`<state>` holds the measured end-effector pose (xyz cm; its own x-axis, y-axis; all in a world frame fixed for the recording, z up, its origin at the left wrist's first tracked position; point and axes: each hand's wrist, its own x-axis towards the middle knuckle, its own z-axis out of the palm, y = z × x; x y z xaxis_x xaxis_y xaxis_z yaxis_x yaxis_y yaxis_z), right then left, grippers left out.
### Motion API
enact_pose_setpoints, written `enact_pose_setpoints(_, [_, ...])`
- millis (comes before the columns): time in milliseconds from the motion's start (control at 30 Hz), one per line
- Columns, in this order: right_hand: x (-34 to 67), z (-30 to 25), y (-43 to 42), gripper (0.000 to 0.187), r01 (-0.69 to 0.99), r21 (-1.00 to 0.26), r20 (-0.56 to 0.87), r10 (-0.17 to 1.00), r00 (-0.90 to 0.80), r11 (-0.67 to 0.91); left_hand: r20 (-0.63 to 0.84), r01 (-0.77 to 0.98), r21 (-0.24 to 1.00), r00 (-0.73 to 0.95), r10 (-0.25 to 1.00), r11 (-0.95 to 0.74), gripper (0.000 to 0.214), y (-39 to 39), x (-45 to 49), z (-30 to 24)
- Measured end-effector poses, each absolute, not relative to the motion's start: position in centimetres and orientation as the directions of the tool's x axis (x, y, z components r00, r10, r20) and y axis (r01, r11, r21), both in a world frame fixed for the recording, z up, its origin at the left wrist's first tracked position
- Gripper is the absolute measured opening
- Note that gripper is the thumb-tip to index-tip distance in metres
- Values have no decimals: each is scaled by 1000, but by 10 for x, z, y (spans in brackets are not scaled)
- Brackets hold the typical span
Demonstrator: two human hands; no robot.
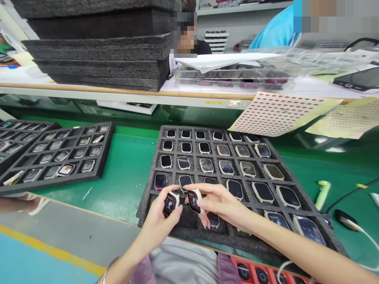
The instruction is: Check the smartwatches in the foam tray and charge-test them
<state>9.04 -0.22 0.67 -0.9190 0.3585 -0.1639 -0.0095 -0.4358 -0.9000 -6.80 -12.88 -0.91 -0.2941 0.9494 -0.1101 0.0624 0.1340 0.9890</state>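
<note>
My left hand is closed on a smartwatch case without a strap, its dark screen lit with small marks. In my right hand, pinched between thumb and fingers, is a second smartwatch case with a pale frame and a lit screen. The two are held side by side, a small gap apart, above the near side of a black foam tray. Rows of watch cases lie face up in the tray's compartments, among them a purple-framed watch. My hands hide some near compartments.
To the left, another foam tray holds more watches. A tall stack of foam trays stands on the shelf. Sticker sheets hang from its edge. A green-white tool and a black charging puck lie right. Two people sit beyond.
</note>
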Motion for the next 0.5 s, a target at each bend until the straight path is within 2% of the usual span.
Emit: enact_pose_setpoints(500, [93,4,0,45,19,-918,-160,326,-932,-396,-91,56,992,-327,941,115,44,-132,-68,-11])
